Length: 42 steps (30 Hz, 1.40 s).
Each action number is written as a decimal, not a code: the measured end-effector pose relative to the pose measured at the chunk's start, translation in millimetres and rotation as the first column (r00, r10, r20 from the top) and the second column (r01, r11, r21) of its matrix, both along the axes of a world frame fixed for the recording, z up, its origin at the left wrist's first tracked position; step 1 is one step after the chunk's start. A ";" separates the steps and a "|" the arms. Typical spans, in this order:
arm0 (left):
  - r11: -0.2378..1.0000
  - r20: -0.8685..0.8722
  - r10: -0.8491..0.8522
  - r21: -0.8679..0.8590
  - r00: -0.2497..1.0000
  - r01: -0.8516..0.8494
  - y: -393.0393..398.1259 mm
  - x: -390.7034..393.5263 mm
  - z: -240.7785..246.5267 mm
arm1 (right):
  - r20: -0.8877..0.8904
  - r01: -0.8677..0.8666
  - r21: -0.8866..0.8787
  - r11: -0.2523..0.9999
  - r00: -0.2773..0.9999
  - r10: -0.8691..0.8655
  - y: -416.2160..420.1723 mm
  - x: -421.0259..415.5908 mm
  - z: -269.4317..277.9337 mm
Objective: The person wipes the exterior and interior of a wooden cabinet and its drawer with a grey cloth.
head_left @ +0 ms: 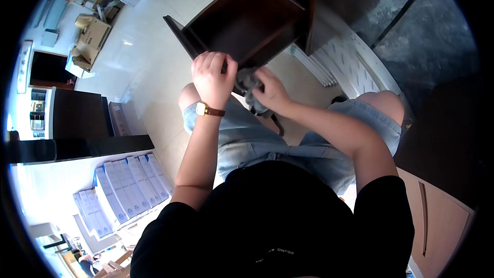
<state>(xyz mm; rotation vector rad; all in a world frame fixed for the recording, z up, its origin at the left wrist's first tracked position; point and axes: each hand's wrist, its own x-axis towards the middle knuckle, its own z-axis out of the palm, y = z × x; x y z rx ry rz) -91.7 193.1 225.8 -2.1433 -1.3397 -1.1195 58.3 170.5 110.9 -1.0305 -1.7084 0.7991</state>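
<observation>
In front of me a dark brown wooden drawer (247, 19) is pulled out of its cabinet, its inside facing up. My left hand (212, 73), with a watch on the wrist, is curled over the upper edge of the drawer front (180, 38). My right hand (272, 89) holds a crumpled grey cloth (251, 81) by the near right end of that front. Hand and cloth are slightly blurred. Part of the cloth hangs down between my knees. My left fingertips are hidden behind the hand.
White slats or tubes (314, 65) lie on the floor right of the drawer. A dark marbled panel (428, 27) stands at far right. Cardboard boxes (94, 38) sit at upper left. White binders or boxes (131, 185) stand in a row at left. A person (87, 264) is at lower left.
</observation>
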 end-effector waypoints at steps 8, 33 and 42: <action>0.993 0.054 -0.037 -0.106 0.998 0.043 -2.9 -2.3 4.1 | -0.295 0.607 0.185 0.773 0.785 -0.545 74.4 40.8 37.8; 0.889 0.580 -0.008 -0.370 0.814 0.272 -2.1 -43.0 -4.1 | -0.225 -0.024 0.186 0.982 0.972 0.066 3.0 -49.6 75.9; 0.879 0.531 0.000 -0.405 0.847 0.253 -10.8 -41.5 -3.0 | -0.178 -0.029 0.005 1.000 0.984 0.030 -2.2 -15.0 68.0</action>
